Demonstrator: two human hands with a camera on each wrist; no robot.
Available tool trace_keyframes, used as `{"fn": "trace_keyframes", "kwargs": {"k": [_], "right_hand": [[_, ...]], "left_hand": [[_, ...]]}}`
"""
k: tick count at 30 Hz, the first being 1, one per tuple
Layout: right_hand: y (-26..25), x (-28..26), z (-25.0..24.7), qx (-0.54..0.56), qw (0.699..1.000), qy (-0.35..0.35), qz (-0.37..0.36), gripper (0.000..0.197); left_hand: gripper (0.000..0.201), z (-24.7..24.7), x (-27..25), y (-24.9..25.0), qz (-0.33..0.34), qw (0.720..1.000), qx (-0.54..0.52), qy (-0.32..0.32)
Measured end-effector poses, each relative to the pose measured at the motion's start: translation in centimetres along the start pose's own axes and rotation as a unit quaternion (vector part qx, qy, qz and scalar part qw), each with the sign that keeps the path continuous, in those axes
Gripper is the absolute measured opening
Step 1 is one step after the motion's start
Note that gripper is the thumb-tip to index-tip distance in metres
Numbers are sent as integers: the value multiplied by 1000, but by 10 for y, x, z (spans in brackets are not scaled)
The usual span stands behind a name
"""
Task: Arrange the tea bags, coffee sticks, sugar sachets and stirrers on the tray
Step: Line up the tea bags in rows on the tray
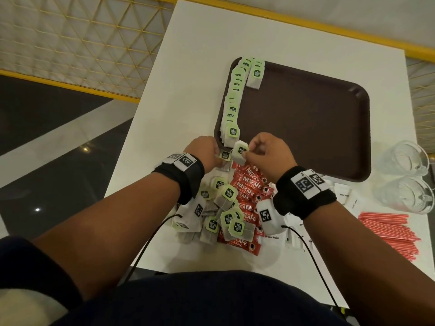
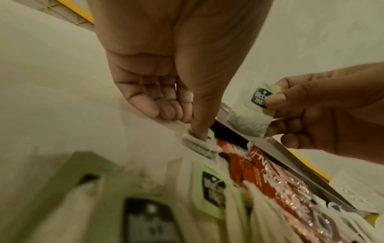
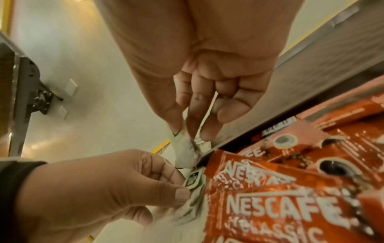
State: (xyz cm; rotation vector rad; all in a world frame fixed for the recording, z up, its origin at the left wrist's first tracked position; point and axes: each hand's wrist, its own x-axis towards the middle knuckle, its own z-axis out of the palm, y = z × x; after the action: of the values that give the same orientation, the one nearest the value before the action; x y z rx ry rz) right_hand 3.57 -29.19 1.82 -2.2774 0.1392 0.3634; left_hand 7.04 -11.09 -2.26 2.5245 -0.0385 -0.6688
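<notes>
A brown tray [image 1: 306, 118] lies on the white table, with a row of green-tagged tea bags [image 1: 233, 102] lined along its left edge. At the tray's near left corner my right hand [image 1: 249, 151] pinches one tea bag [image 1: 240, 151] by its tag, lifted off the table; the right wrist view shows this tea bag [image 3: 187, 154] hanging from the fingertips [image 3: 176, 126]. Beside it my left hand [image 1: 217, 158] pinches another tea bag [image 2: 199, 144] lying on the table. A pile of tea bags [image 1: 223, 208] and red Nescafe sticks [image 1: 249, 191] lies under my wrists.
White sugar sachets [image 1: 346, 196] lie right of the coffee sticks. Red stirrers [image 1: 390, 231] lie at the table's near right. Two clear glasses [image 1: 404, 158] stand at the right edge. Most of the tray floor is bare. A yellow mesh railing runs behind the table.
</notes>
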Motion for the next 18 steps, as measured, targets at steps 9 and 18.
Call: {"fn": "trace_keyframes", "kwargs": {"k": [9,18], "right_hand": [[5,3,-11,120,992,-5,47,25],[12,20,-34,150,987,-8,54,11]], "left_hand": [[6,-3,-3,7,-3,998,6,-59],[9,-36,-4,5,64,990,-67,-102]]}}
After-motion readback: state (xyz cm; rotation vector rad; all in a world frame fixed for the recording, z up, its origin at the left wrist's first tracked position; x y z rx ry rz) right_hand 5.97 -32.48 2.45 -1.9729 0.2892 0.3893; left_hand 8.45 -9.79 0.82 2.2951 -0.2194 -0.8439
